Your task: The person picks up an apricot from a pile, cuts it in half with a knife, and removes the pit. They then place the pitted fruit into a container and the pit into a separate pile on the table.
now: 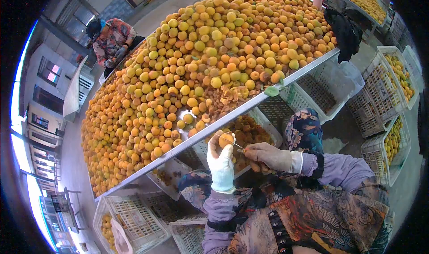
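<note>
Table [313,66] heaped apricots | left hand [221,160] grips apricot [226,139] | right hand [268,156] blade unclear

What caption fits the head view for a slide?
Gloved left hand holds an apricot while right hand cuts it with a knife beside a heaped table.

Orange-yellow apricots [196,62], white glove [222,164], tan glove [270,157], lilac sleeves [335,169], white crates [380,93], paisley-patterned apron [313,218].

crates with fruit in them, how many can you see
4 at least: one crate under the table edge above the hands, two at right, one bottom left. Others look empty; more may be hidden under the table.
</note>
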`<action>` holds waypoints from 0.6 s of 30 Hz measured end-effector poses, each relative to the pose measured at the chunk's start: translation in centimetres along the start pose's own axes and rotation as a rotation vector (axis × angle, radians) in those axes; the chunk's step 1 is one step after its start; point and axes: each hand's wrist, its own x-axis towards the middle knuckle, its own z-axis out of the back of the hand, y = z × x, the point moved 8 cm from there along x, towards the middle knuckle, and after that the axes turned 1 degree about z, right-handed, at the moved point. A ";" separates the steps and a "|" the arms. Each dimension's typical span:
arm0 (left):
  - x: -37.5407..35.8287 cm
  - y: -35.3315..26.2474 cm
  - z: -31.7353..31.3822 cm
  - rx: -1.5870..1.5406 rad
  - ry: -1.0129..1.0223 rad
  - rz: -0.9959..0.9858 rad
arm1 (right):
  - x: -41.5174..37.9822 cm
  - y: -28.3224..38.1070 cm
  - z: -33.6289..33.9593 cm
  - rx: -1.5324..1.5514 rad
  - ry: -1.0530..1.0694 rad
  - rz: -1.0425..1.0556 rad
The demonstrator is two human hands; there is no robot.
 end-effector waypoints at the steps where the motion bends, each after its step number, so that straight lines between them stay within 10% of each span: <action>1: -0.1 0.2 -0.1 0.000 0.001 0.001 | 0.0 -0.2 0.1 0.001 -0.001 0.000; 18: 0.5 1.1 -1.6 0.157 -0.077 -0.075 | 2.4 -0.8 0.4 0.041 -0.103 0.181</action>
